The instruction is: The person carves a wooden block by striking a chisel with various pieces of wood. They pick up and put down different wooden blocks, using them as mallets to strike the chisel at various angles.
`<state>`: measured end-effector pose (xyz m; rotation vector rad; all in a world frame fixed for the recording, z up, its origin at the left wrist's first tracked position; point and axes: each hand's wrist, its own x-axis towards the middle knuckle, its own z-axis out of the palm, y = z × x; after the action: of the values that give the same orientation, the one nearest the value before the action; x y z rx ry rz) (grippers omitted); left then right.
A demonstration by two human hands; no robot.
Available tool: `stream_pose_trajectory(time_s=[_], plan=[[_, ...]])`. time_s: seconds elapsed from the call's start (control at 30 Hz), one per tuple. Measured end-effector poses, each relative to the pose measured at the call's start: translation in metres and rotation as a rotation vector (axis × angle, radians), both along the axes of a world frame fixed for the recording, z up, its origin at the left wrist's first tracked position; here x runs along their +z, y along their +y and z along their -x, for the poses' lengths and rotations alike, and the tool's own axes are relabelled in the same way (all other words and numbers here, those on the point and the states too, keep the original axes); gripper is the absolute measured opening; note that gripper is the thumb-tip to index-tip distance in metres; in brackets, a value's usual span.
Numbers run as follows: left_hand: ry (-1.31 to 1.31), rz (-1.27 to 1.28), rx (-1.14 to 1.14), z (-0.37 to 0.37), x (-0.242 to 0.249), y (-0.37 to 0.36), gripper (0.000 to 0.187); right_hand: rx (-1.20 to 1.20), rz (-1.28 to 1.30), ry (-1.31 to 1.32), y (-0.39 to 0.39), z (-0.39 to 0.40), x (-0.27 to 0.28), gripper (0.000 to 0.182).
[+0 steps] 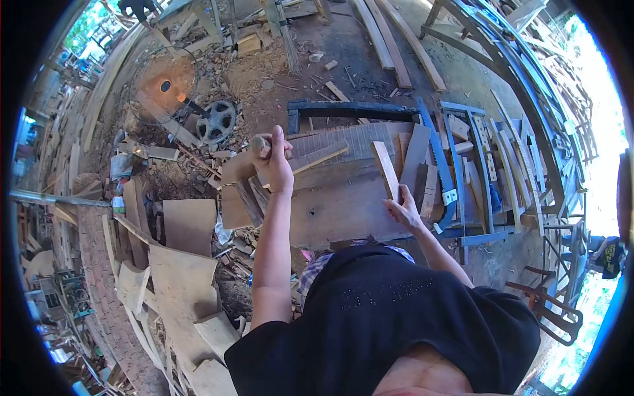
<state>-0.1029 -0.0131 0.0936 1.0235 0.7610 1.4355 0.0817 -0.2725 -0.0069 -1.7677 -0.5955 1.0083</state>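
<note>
My left hand (pixel 277 164) is closed with the thumb up, around a piece of wood with a rounded end (pixel 261 146); most of that piece is hidden by the fingers. My right hand (pixel 404 210) grips the near end of a light wooden strip (pixel 384 168), which points away from me over the workbench (pixel 330 211). Another narrow strip of wood (pixel 320 157) lies slanted across the bench, just right of my left hand. Below that hand, dark wooden blocks (pixel 249 201) stand at the bench's left end.
A blue-framed saw (pixel 441 165) leans along the bench's right side, near several wood offcuts (pixel 417 148). A pedestal fan (pixel 165 86) with a round base (pixel 216 122) stands at the far left. Boards (pixel 188 264) lie to my left; long planks (pixel 389 43) lie ahead.
</note>
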Motion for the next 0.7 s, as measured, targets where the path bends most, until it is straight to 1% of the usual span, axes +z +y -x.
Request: stream_pose_trajectory(time_s=[0.07,0.1,0.13,0.17,0.2,0.27,0.37,0.43,0.5,0.6,0.67,0.7], plan=[[0.045,-0.030,0.021,-0.014,-0.001,0.001,0.029,0.014,0.016,0.038,-0.008,-0.008,0.000,0.048],[0.069,-0.081,0.065,-0.021,-0.003,0.002,0.030,0.013,0.009,0.047,-0.012,-0.013,-0.002,0.048],[0.093,-0.132,0.106,-0.027,-0.006,0.003,0.031,0.039,0.016,0.037,-0.017,-0.018,-0.005,0.053],[0.101,-0.137,0.100,-0.031,-0.011,0.005,0.031,0.064,0.024,0.026,-0.020,-0.022,-0.008,0.058],[0.141,-0.137,0.117,-0.034,-0.017,0.007,0.032,0.058,0.021,0.035,-0.022,-0.026,-0.011,0.058],[0.196,-0.124,0.136,-0.038,-0.026,0.007,0.033,0.104,0.007,0.016,-0.027,-0.033,-0.015,0.065],[0.270,-0.078,0.195,-0.042,-0.040,0.009,0.033,0.107,0.016,0.036,-0.031,-0.042,-0.017,0.064],[0.271,-0.081,0.195,-0.043,-0.043,0.010,0.034,0.102,0.015,0.048,-0.034,-0.045,-0.018,0.064],[0.260,-0.034,0.228,-0.046,-0.041,0.009,0.035,0.102,0.009,0.059,-0.036,-0.049,-0.018,0.064],[0.259,-0.075,0.271,-0.052,-0.040,0.009,0.036,0.082,-0.033,0.070,-0.036,-0.051,-0.018,0.063],[0.278,-0.103,0.298,-0.054,-0.040,0.007,0.036,0.094,-0.044,0.086,-0.034,-0.053,-0.013,0.058],[0.272,-0.045,0.305,-0.054,-0.041,0.007,0.037,0.100,-0.055,0.085,-0.034,-0.054,-0.012,0.058]])
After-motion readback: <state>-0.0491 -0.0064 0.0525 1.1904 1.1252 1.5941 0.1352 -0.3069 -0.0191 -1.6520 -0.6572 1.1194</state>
